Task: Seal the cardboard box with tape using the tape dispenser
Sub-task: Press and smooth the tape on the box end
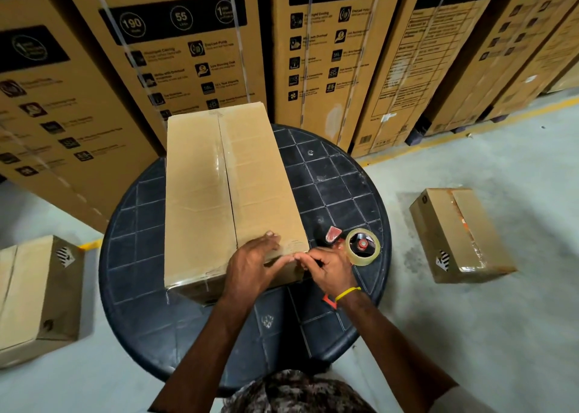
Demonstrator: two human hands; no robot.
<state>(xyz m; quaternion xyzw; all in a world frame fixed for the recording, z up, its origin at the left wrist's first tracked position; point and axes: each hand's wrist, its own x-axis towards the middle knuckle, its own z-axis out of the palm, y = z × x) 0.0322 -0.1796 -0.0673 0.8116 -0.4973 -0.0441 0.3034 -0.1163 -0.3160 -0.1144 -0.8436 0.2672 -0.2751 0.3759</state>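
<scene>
A round dark table (141,224) with a pale grid pattern stands on a light grey concrete floor (485,334). Tall printed cartons (194,52) line the back, along a yellow floor line (438,140). Two small cardboard boxes lie on the floor, one left (31,293), one right (470,240).

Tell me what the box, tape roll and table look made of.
Box: matte brown cardboard, with creased flaps. Tape roll: probably clear glossy plastic film; it is shiny and see-through. Table: dark, likely moulded plastic, with scuffed grid lines.
</scene>
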